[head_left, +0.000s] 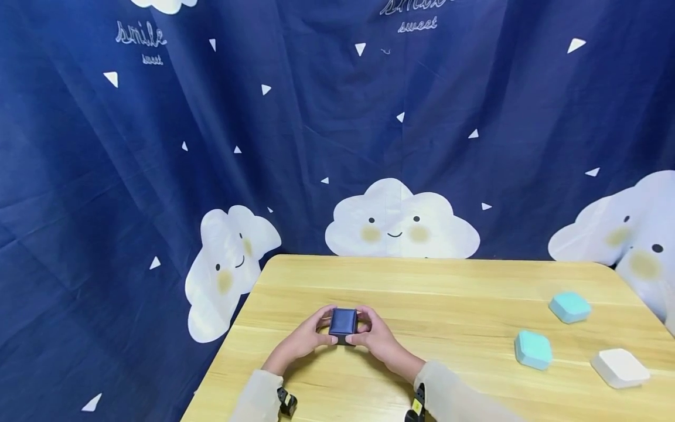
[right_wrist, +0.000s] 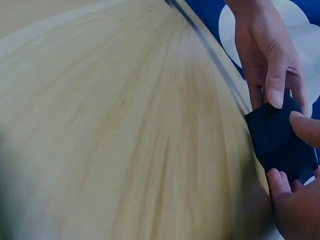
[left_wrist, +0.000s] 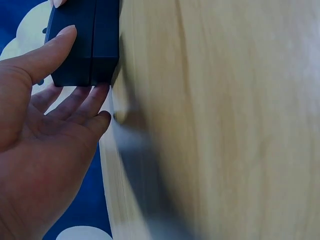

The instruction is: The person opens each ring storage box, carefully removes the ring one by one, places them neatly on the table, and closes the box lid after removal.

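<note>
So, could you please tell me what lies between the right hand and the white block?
In the head view, a turquoise block lies between the right hand and the white block, with bare tabletop either side.

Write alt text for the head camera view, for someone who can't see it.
A person's left hand and right hand together hold a small dark blue box at a wooden table. Two turquoise blocks and one white block sit on the table's right side; behind hangs a navy curtain printed with smiling clouds and white triangles.
</note>
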Motion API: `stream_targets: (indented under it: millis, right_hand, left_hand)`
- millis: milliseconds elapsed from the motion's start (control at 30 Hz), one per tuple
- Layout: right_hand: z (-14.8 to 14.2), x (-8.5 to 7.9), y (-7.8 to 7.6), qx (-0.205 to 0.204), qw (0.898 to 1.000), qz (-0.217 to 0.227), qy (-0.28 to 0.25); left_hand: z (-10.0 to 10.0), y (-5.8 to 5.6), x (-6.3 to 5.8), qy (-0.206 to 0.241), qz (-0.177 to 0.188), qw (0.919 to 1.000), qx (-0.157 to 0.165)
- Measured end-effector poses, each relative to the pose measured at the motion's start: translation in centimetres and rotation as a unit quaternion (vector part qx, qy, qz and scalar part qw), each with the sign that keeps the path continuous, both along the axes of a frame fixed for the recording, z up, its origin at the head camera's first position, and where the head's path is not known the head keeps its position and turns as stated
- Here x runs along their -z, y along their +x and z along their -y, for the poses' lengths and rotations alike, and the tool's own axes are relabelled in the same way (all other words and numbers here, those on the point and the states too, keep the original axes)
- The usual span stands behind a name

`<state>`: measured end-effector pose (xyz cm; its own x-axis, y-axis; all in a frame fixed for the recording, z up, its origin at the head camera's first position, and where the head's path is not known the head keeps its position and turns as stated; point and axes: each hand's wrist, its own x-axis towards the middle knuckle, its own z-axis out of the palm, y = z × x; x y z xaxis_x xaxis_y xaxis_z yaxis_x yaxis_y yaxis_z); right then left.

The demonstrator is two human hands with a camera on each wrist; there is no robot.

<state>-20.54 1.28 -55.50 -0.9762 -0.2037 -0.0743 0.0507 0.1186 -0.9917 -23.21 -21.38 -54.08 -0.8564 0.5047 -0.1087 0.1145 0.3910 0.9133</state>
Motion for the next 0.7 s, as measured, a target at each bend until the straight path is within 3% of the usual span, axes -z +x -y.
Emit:
stream_targets:
  millis: [500, 700]
  right_hand:
    - [1.0, 0.0, 0.0, -0.005, 1.0, 0.006, -0.025]
    - [1.3, 0.0, 0.0, -0.006, 0.999, 0.006, -0.03]
  left_hand:
    - [1.1, -0.2, 0.6, 0.003, -0.01, 0.9999, -0.007]
    - [1.4, -0.2, 0.8, 0.008, 0.002, 0.9999, -0.012]
